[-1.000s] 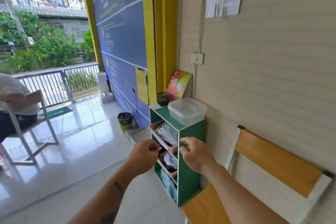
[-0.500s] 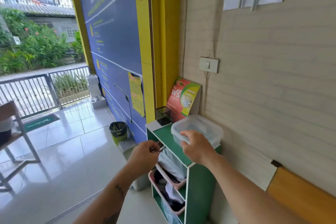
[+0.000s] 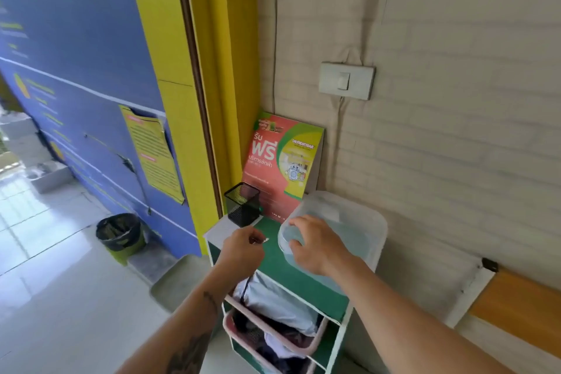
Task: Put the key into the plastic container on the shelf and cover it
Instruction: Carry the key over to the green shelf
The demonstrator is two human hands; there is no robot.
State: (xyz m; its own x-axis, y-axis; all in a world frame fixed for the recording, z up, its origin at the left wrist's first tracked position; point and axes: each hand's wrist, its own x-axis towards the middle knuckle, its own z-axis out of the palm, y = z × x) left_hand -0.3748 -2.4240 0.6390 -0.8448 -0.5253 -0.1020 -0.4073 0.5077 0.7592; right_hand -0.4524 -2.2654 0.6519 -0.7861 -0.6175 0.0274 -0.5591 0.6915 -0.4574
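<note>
A clear plastic container (image 3: 358, 231) with a lid stands on top of the green shelf (image 3: 273, 261), against the wall. My right hand (image 3: 315, 247) grips the near left corner of its lid, which looks slightly raised there. My left hand (image 3: 241, 247) hovers over the shelf top just left of the container, pinching a small key (image 3: 263, 240) whose tip pokes out toward the container. A dark cord hangs down from that hand.
A black mesh pen cup (image 3: 243, 203) and a red-green leaflet stand (image 3: 282, 167) sit at the back of the shelf. Pink baskets of cloth (image 3: 273, 331) fill the shelf below. A bin (image 3: 120, 234) stands on the floor left; a wooden bench (image 3: 516, 310) is right.
I have come closer and look down on the shelf. My right hand has closed on the container's lid corner. My left hand with the key has risen over the shelf top.
</note>
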